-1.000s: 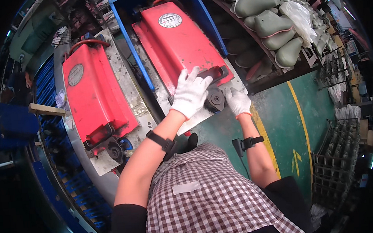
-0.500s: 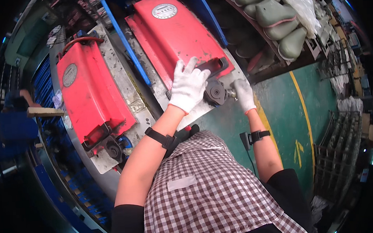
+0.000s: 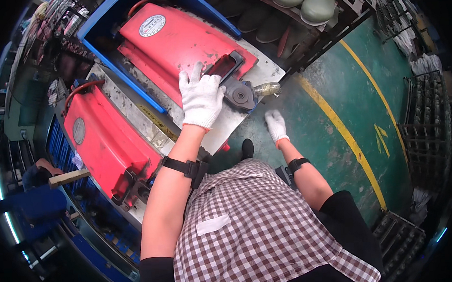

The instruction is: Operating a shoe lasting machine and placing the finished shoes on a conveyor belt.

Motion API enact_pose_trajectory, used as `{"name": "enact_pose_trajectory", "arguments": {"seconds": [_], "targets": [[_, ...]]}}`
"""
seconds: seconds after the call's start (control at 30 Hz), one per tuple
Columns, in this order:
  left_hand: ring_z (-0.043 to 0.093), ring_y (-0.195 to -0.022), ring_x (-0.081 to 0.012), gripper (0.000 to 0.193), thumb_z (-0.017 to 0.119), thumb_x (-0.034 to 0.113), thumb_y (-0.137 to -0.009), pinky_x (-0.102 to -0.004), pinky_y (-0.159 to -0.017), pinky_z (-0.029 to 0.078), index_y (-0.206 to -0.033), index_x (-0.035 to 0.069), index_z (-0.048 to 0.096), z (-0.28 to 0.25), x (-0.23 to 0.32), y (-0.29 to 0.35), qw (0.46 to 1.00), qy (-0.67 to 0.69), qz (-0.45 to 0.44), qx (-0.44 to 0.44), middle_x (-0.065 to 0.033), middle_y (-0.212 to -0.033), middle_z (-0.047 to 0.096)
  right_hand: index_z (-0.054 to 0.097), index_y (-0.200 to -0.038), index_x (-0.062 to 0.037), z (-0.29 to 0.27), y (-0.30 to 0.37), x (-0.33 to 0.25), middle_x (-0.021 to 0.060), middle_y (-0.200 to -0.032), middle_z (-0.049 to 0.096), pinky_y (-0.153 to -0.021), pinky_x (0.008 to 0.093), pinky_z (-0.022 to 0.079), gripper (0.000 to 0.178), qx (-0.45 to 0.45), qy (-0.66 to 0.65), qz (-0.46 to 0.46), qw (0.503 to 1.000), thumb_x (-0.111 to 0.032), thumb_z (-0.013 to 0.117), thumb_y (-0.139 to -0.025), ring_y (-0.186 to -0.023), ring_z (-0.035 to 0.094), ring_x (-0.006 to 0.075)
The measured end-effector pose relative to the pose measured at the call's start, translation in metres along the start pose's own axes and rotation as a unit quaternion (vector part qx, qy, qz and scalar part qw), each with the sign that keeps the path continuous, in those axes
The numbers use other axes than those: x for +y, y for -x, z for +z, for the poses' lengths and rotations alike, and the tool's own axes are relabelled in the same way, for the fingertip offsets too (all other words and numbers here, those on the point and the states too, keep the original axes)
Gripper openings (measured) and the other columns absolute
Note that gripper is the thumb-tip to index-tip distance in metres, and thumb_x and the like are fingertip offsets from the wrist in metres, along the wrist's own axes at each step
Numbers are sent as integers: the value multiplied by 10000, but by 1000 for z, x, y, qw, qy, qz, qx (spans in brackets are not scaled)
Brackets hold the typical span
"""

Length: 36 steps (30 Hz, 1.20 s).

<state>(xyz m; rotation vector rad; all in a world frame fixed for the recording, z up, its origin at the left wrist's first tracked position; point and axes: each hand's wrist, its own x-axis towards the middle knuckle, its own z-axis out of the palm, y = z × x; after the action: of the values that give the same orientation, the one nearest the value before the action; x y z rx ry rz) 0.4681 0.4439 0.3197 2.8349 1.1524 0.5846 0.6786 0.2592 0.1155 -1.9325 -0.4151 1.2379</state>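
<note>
My left hand [image 3: 202, 99], in a white glove, rests at the near end of a machine with a long red cover [image 3: 180, 44]. Its fingers are spread and some touch the cover's edge beside a black handle frame [image 3: 226, 68]. A round dark-grey knob or hub [image 3: 241, 95] sits just right of that hand. From it a worn metal lever or fitting [image 3: 267, 89], partly wrapped in yellowish material, sticks out to the right. Below and apart from this fitting, my gloved right hand [image 3: 275, 125] hangs over the floor with loosely bent fingers and nothing visible in them.
Another red-covered machine [image 3: 105, 137] stands to the left. A blue frame [image 3: 125, 80] borders the nearer machine. Green boots [image 3: 318, 3] fill a rack at the upper right. Yellow lines [image 3: 338, 130] cross the green floor [image 3: 313, 151]; a dark metal rack [image 3: 427, 120] stands far right.
My right hand has come off the fitting and dropped lower, towards me. The left hand stays at the red cover's near end. The whole view has shifted and turned.
</note>
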Motion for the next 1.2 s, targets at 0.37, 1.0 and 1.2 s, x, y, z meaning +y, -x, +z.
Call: {"name": "enact_pose_trajectory", "arguments": {"seconds": [0.37,1.0,1.2], "targets": [[565,-1324,-398,220,734,313,-867,-608,-1119,326,-887,94,729,-5,1,-14,1000,-24,-12,-1,-147,-918,750,673,-1224,-112,-37,39,-201,163,-1166,689,-1012,468,492,432,-23,446,-447,775,-310,766,-852,-1179,626,368],[570,-1303,-420,165,712,239,-836,-592,-1102,370,-894,84,712,-5,21,-13,995,35,-16,97,-163,-964,719,561,-1228,-49,9,136,-123,264,-953,743,-812,545,574,593,-77,394,-180,898,-596,475,-1015,-913,736,453],[592,-1226,-381,161,741,199,-812,-564,-1088,389,-912,73,736,-68,4,-29,986,70,-41,145,-169,-1059,731,672,-1089,-49,18,132,-189,202,-914,707,-793,526,554,372,13,400,-455,796,-381,665,-923,-933,710,376]]}}
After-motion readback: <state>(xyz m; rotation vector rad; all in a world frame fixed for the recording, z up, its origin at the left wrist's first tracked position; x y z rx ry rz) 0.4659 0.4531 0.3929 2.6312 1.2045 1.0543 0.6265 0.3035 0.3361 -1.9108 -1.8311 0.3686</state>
